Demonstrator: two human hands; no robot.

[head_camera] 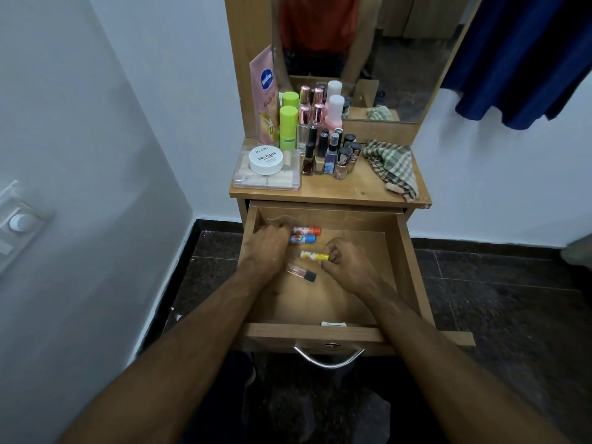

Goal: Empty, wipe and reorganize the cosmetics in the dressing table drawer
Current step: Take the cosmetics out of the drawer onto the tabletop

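Note:
The wooden drawer (407,261) is pulled open, and both my hands are inside it. My left hand (267,248) rests at the back left, its fingertips on an orange-capped stick (309,231) and a blue stick (306,239) that lie side by side. My right hand (344,264) pinches the end of a yellow lip balm stick (312,255). A clear tube with a black cap (301,272) lies loose between my hands. On the tabletop stand many cosmetics: nail polish bottles (333,155), green-capped bottles (287,126), a pink Vaseline tube (264,94) and a white jar (266,159).
A checked cloth (392,166) lies on the right of the tabletop (346,187). The white jar sits on a clear plastic box (267,179). A mirror (384,43) rises behind. A metal handle (330,358) hangs at the drawer front. A blue garment (528,59) hangs at the right.

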